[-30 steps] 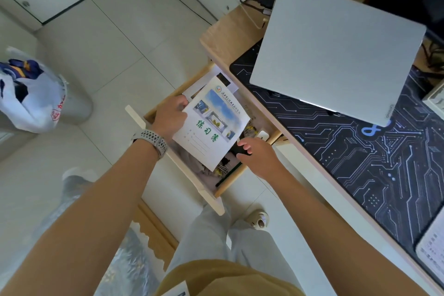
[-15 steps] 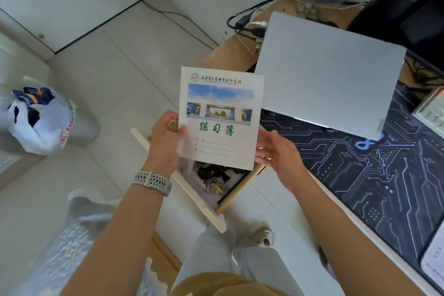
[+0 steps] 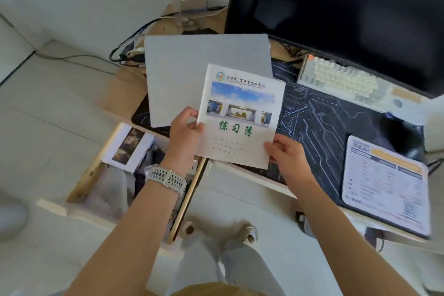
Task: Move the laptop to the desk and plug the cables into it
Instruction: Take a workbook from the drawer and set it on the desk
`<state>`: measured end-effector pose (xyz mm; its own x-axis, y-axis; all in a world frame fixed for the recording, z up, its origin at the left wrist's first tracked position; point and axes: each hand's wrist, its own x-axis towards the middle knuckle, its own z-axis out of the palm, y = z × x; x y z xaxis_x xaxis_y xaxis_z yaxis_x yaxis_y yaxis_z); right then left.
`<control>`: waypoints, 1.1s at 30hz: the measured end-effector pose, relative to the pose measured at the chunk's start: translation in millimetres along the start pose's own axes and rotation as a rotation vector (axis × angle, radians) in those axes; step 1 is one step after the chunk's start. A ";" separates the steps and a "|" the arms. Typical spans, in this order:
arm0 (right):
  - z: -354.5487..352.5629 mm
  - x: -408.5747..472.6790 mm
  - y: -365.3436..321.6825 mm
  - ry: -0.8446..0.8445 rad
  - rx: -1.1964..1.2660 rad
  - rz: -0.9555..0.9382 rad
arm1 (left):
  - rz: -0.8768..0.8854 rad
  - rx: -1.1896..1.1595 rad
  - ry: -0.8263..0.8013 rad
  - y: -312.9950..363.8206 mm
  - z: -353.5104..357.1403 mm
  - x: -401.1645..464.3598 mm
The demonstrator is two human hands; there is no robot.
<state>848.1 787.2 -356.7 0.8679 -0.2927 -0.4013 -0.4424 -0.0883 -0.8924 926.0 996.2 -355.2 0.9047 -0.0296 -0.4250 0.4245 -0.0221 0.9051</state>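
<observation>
The closed silver laptop (image 3: 192,72) lies flat on the wooden desk (image 3: 115,98), partly on a dark circuit-patterned mat (image 3: 319,127). Black and white cables (image 3: 127,54) bunch at the laptop's left rear edge; whether they are plugged in I cannot tell. Both hands hold a white exercise book (image 3: 240,115) with green characters above the desk's front edge. My left hand (image 3: 185,127) grips its left edge and my right hand (image 3: 286,151) pinches its lower right corner. The book covers the laptop's near right corner.
An open wooden drawer (image 3: 91,170) with papers and clutter juts out below the desk at left. A white keyboard (image 3: 341,79) and a black monitor (image 3: 348,14) stand at the back right. A printed sheet (image 3: 384,182) and a dark mouse (image 3: 401,134) lie on the mat.
Both hands lifted the exercise book out of the drawer and carried it up and right over the desk edge. The view swung right, bringing the monitor and keyboard into sight.
</observation>
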 end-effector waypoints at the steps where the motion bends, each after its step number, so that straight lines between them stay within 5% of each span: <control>1: -15.2 -2.0 2.8 0.034 0.003 0.004 | 0.001 0.019 -0.032 2.0 16.0 -0.4; 20: -265.3 -30.0 91.6 0.493 -0.002 0.191 | -0.003 0.363 -0.398 -35.9 286.4 -32.5; 33: -356.7 -28.9 163.3 0.409 -0.513 0.410 | 0.182 0.925 -0.461 -99.5 380.7 -52.9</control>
<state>670.2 441.6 -417.3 0.5037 -0.7172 -0.4816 -0.8463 -0.2979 -0.4416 822.2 619.5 -425.6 0.7684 -0.4822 -0.4208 -0.0851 -0.7287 0.6796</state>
